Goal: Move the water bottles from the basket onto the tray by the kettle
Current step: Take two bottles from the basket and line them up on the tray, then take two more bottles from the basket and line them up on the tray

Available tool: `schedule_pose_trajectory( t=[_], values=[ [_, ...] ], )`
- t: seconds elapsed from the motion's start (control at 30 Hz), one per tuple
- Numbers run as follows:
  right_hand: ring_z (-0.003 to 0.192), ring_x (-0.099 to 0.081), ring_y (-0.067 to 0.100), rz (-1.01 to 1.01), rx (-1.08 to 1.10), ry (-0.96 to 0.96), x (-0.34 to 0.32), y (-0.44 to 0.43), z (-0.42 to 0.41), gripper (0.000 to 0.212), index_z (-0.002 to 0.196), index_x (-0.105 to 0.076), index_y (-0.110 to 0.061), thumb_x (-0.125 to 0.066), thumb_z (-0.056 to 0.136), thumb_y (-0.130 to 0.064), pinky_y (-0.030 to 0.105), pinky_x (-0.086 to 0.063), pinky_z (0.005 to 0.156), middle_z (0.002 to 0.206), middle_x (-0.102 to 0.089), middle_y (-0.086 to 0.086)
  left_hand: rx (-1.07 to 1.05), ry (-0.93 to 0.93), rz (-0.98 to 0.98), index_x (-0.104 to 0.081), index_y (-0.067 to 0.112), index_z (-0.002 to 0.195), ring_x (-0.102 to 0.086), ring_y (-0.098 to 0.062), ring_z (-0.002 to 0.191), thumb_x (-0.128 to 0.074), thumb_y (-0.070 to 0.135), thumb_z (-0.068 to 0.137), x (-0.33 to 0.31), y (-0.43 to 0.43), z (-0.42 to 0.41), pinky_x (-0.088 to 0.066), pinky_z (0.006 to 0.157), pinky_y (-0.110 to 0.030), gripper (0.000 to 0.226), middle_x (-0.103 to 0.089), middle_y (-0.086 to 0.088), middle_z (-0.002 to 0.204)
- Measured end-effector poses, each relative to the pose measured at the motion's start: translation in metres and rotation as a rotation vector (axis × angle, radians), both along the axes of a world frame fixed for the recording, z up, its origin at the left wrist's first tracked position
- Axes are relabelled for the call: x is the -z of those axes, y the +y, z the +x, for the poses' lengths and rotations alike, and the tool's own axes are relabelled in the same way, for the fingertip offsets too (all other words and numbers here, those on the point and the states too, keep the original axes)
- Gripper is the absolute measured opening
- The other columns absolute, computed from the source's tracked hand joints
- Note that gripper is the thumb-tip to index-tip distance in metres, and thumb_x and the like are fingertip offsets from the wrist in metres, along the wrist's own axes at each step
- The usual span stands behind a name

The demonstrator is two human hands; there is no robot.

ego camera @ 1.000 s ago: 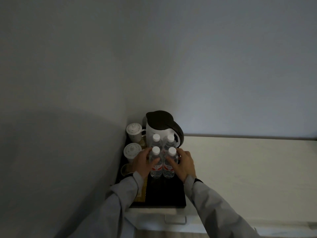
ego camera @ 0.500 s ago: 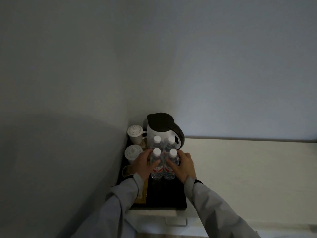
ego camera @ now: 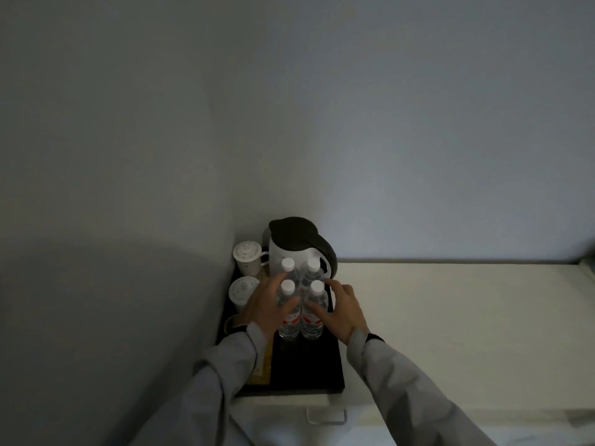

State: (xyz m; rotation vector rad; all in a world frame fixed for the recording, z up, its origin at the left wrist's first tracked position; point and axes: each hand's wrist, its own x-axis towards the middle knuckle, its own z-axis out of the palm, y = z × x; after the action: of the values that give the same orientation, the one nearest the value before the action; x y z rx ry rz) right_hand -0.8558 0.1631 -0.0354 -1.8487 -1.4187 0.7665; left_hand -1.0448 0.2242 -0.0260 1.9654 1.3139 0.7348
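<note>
Several clear water bottles (ego camera: 313,320) with white caps and red labels stand upright in a tight cluster on the black tray (ego camera: 306,365), just in front of the white kettle (ego camera: 288,252) with its dark lid. My left hand (ego camera: 265,309) wraps the cluster's left side, thumb across the front left bottle. My right hand (ego camera: 344,312) cups the right side, thumb on the front right bottle, fingers spread behind. Both sleeves are grey. No basket is in view.
Two white lidded cups (ego camera: 247,259) (ego camera: 242,289) stand at the tray's left edge against the corner wall. A yellowish card (ego camera: 261,368) lies along the tray's left side. The pale countertop (ego camera: 450,317) stretches to the right; a drawer handle (ego camera: 326,416) sits below the tray.
Both hands stay around the bottles in the same spot on the tray. The view has tipped a little, so everything sits slightly lower in frame.
</note>
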Motion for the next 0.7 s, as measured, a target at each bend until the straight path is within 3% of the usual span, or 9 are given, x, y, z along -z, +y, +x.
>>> schedule_pose_trajectory(
  t=[0.13, 0.33, 0.5, 0.7],
  values=[
    [0.123, -0.054, 0.025, 0.031, 0.002, -0.090, -0.027, -0.012, 0.017, 0.073, 0.142, -0.039, -0.035, -0.064, 0.080, -0.065, 0.032, -0.045, 0.098, 0.139, -0.045, 0.004, 0.049, 0.052, 0.172, -0.046, 0.023, 0.139, -0.049, -0.021, 0.126, -0.067, 0.050, 0.083, -0.028, -0.004, 0.015, -0.044, 0.105, -0.042, 0.066, -0.053, -0.005, 0.137],
    [0.131, -0.050, 0.025, 0.168, 0.105, -0.369, -0.096, -0.060, 0.080, 0.071, 0.146, -0.038, -0.035, -0.059, 0.084, -0.064, 0.040, -0.045, 0.105, 0.152, -0.037, 0.002, 0.194, 0.225, 0.344, -0.028, 0.041, 0.145, -0.026, -0.024, 0.144, -0.041, 0.074, 0.083, -0.087, -0.013, 0.063, -0.029, 0.117, -0.047, 0.071, -0.031, -0.001, 0.156],
    [0.145, -0.032, 0.026, 0.281, 0.235, -0.553, -0.158, -0.117, 0.148, 0.070, 0.148, -0.035, -0.035, -0.052, 0.087, -0.066, 0.050, -0.030, 0.117, 0.156, -0.034, 0.002, 0.293, 0.241, 0.608, -0.023, 0.037, 0.150, -0.021, -0.028, 0.147, -0.037, 0.074, 0.086, -0.148, -0.044, 0.116, -0.017, 0.121, -0.048, 0.075, -0.024, -0.006, 0.160],
    [0.150, -0.021, 0.022, 0.334, 0.322, -0.689, -0.208, -0.195, 0.234, 0.071, 0.150, -0.027, -0.040, -0.043, 0.088, -0.073, 0.048, -0.022, 0.121, 0.160, -0.028, -0.003, 0.365, 0.273, 0.752, -0.016, 0.039, 0.151, -0.018, -0.026, 0.148, -0.033, 0.075, 0.086, -0.199, -0.095, 0.205, -0.013, 0.122, -0.046, 0.076, -0.021, -0.004, 0.161]
  ],
)
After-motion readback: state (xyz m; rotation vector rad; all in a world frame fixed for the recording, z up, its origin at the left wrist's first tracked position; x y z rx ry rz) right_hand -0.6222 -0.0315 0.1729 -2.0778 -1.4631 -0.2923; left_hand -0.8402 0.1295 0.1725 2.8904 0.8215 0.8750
